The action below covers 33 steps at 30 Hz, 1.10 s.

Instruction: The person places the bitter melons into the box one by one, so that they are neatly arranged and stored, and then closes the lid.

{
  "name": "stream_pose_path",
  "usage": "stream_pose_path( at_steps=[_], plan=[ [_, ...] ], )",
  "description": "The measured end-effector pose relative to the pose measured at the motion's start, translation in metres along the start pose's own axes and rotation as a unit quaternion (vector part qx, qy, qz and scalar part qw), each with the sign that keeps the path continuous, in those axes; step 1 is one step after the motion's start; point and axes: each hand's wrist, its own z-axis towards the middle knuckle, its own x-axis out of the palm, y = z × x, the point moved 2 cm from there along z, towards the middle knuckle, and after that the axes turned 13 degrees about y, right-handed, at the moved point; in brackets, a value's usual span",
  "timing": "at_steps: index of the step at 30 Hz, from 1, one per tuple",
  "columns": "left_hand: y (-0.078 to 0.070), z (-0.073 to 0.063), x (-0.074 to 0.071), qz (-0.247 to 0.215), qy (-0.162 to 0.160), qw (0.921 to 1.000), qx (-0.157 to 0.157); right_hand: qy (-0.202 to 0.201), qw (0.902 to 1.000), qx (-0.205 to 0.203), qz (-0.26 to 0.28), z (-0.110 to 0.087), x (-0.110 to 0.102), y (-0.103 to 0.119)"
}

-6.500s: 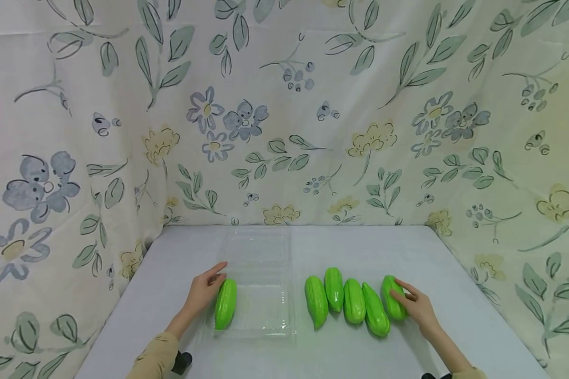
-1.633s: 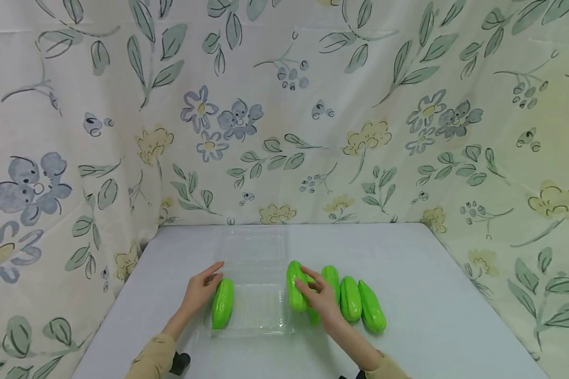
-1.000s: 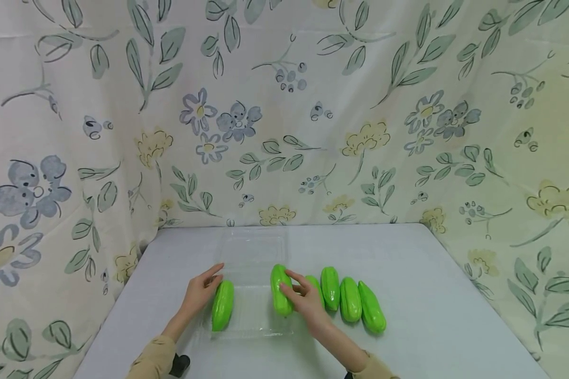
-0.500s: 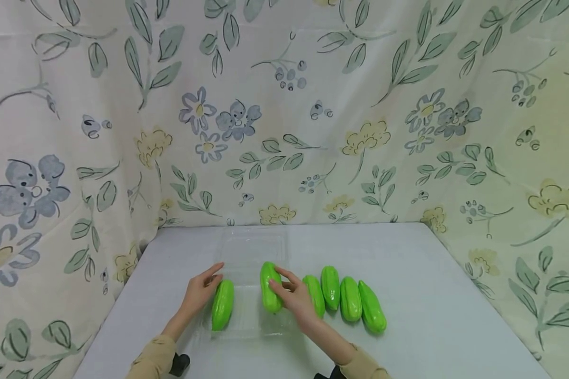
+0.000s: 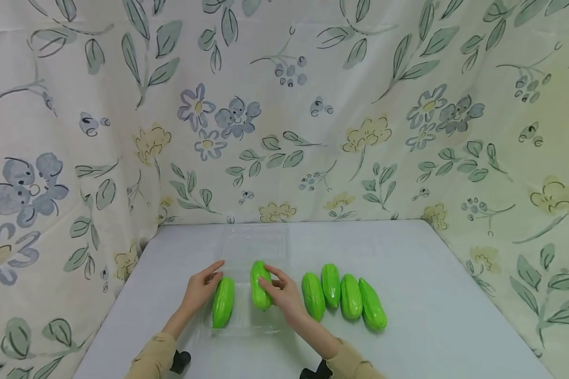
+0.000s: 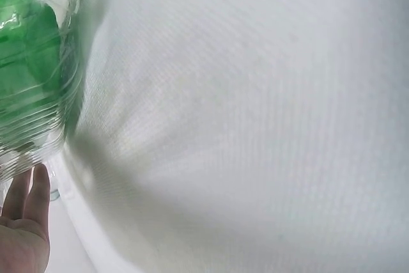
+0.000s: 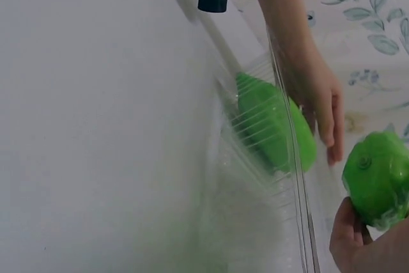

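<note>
Floral cloth (image 5: 275, 95) behind, the right grip (image 5: 286, 296) clasps a glossy oblong gourd (image 5: 258, 287); the left grip (image 5: 200, 288), straight-fingered, touches ribbed plastic (image 6: 32, 131).

- Table (image 5: 436, 295): white top; straight far edge, set close against the backdrop cloth.
- Backdrop cloth (image 5: 284, 110): off-white printed fabric, hanging behind the table and along both its sides; soft folds; yellowish tint toward the right of the head view.
- Blue flowers (image 5: 237, 118): printed in clusters, some with yellow centres; largest at far left.
- Yellow flowers (image 5: 370, 132): printed, dark outlines.
- Leaf sprigs (image 5: 169, 39): grey-green, printed, scattered across the fabric.
- Berry sprigs (image 5: 291, 70): blue-grey, printed, thin stems.
</note>
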Motion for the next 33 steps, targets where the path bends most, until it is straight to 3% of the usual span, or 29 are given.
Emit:
stream_pose_path(
  at_steps=[8,12,19,33],
  plan=[
    [0.0,0.001,0.0,0.006,-0.003,1.0,0.001,0.0,0.9999,-0.003,0.012,0.005,0.008,-0.006],
    [0.0,0.001,0.001,0.004,-0.004,1.0,-0.004,-0.007,0.9999,-0.003,0.011,-0.001,0.013,0.005],
    [0.002,0.0,0.001,0.004,-0.003,0.9999,-0.009,-0.021,0.9997,0.009,0.007,0.014,0.017,-0.016],
    [0.001,-0.001,0.002,0.001,-0.008,0.9999,-0.009,-0.007,0.9995,0.019,-0.024,0.014,0.028,-0.025]
  ],
)
